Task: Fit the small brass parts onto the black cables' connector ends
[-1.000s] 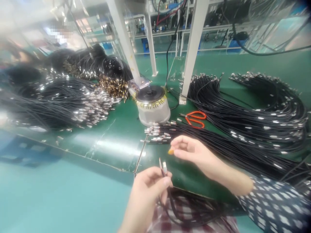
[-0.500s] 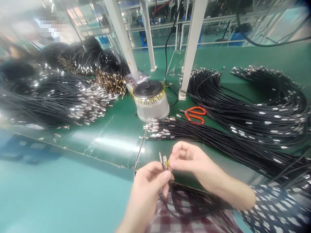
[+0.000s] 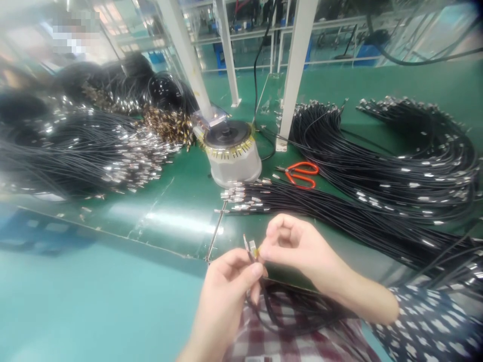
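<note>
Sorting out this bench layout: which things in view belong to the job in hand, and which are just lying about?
In the job:
held black cables, in the left hand
yellow piece, at the right hand
round dispenser with yellow strips, probably

Apparently just lying about, untouched:
orange-handled scissors
nearer cable bundle, perhaps stock
left-side cable heap, perhaps stock

And here's the right sleeve (image 3: 426, 317), dark navy, splashed with white diamond-like patches, its edge stopping well short of the wrist! Down at the lap, checked cloth (image 3: 290, 347), maroon and white squares crossing boldly. Left hand (image 3: 232, 281) bare, right hand (image 3: 302, 246) bare too!
</note>
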A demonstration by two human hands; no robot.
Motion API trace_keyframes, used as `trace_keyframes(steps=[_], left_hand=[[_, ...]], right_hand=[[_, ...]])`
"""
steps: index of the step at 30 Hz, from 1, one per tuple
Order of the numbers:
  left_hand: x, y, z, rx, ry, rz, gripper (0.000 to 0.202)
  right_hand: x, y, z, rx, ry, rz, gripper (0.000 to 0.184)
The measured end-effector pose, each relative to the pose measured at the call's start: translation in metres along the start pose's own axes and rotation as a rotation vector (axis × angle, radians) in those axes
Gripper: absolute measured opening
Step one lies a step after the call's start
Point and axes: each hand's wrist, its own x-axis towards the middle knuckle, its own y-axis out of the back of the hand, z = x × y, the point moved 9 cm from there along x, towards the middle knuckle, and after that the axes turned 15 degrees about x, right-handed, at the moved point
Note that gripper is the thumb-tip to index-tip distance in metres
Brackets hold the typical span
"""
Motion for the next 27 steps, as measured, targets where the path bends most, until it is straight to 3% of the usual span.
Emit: trace_keyframes(steps=[7, 13, 22, 27], left_hand=[[-0.002, -0.001, 0.001, 0.003, -0.03, -0.021, 0.022], [-0.005, 0.0, 0.008, 0.153, -0.163, -0.024, 0.019], [-0.004, 0.005, 0.014, 0.157, -0.199, 0.032, 0.02], [-0.005, 0.007, 0.01, 0.156, -0.146, 0.047, 0.02]], right_hand=[[-0.001, 0.0, 0.001, -0.026, 0.01, 0.021, 0.021], [-0.002, -0.004, -0.006, -0.16, 0.077, 0.038, 0.017], [-0.005, -0.004, -0.011, -0.261, 0.076, -0.009, 0.018], [-0.007, -0.002, -0.012, -0.277, 0.083, 0.006, 0.016]])
